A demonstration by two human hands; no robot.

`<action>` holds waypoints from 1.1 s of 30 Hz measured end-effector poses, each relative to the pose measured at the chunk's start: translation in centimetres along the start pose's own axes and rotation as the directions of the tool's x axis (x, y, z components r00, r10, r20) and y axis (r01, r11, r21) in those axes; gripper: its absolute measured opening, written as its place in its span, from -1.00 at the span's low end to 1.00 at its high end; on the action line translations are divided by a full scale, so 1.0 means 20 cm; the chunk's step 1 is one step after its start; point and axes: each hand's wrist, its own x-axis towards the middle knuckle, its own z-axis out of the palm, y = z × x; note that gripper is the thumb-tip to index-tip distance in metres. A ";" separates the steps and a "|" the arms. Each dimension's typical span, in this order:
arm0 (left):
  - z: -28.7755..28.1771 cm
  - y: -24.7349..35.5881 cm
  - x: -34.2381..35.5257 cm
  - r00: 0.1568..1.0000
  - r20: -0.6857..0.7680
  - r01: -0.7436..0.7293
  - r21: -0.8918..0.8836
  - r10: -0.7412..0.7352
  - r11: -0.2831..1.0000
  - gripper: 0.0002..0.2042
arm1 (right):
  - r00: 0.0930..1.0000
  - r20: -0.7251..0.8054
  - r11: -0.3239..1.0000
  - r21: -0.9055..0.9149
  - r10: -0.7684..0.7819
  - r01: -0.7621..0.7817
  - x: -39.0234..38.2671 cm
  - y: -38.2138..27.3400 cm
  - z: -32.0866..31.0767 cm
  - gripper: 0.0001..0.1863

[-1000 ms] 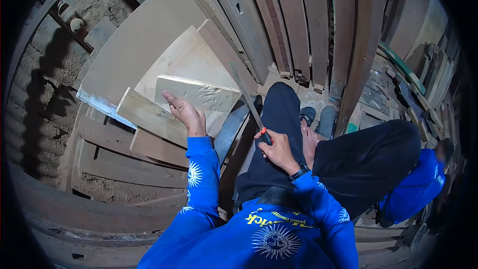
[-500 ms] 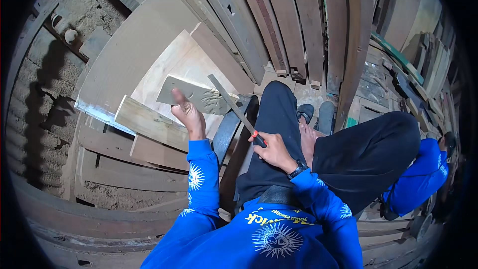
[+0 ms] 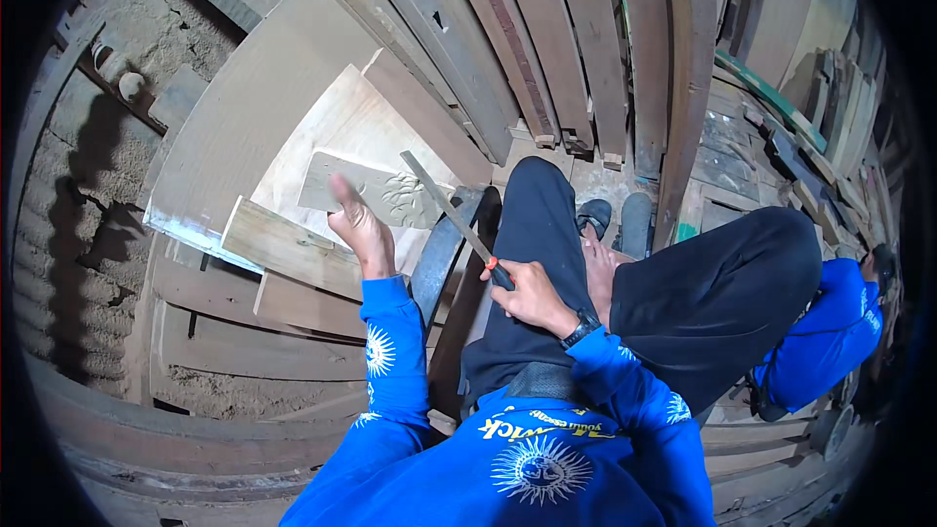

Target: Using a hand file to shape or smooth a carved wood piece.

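A small grey wooden board [image 3: 327,181] with leaf-like carving at its right end lies before me on the left. My left hand [image 3: 365,234] grips its near edge, thumb raised over the top and blurred; the other fingers are hidden beneath. In my right hand [image 3: 532,299], above my thigh, is the black and red handle of a long flat metal file [image 3: 452,210]. The file slants up and left, its tip end passing over or beside the carved end. Whether it touches the carving I cannot tell.
Under the board are a pale plywood sheet [image 3: 327,117] and a large curved panel [image 3: 249,78]. A plank [image 3: 288,246] sits nearer me. Long timber boards [image 3: 551,49] stand at the far side. Another person in a blue sleeve [image 3: 820,337] is at the right.
The whole view has shifted slightly to the left. My left hand with the carved board and my right hand with the file keep nearly the same positions.
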 end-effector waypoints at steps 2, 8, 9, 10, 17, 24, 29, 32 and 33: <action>0.02 0.03 -0.02 1.000 0.012 0.004 0.003 -0.004 1.000 -0.36 | 0.997 -0.024 0.995 -0.070 -0.072 0.070 0.01 0.02 0.00 -0.74; 0.08 0.05 -0.09 0.967 0.187 -0.189 0.060 0.175 0.980 -0.53 | 0.998 -0.070 0.995 -0.099 -0.003 -0.004 0.02 0.04 0.02 -0.58; 0.08 0.05 -0.10 0.967 0.185 -0.188 0.061 0.174 0.980 -0.53 | 0.998 -0.051 0.999 -0.009 0.045 -0.046 0.02 0.03 0.02 -0.52; 0.07 0.05 -0.10 0.966 0.197 -0.189 0.096 0.168 0.977 -0.53 | 0.995 -0.027 0.993 0.081 0.092 -0.089 0.02 0.02 0.02 -0.47; 0.12 0.09 -0.11 0.981 0.104 -0.175 0.147 0.161 0.974 -0.47 | 0.998 0.031 0.991 0.115 0.060 -0.063 0.00 0.03 0.03 -0.36; 0.14 0.08 -0.13 0.975 0.101 -0.196 -0.046 0.199 0.980 -0.57 | 0.994 0.016 0.978 0.177 0.110 -0.111 0.02 -0.04 0.08 -0.46; 0.14 0.11 -0.13 0.966 0.093 -0.246 0.056 0.240 0.968 -0.56 | 0.988 -0.005 0.979 0.136 0.152 -0.150 0.07 -0.08 0.12 -0.42; 0.09 0.10 -0.11 0.969 0.089 -0.240 0.141 0.229 0.961 -0.56 | 0.977 0.011 0.974 0.078 0.211 -0.211 -0.02 -0.10 0.16 -0.36; 0.08 0.10 -0.11 0.974 0.054 -0.224 0.134 0.219 0.965 -0.56 | 0.966 0.008 0.959 0.117 0.257 -0.257 -0.07 -0.11 0.17 -0.35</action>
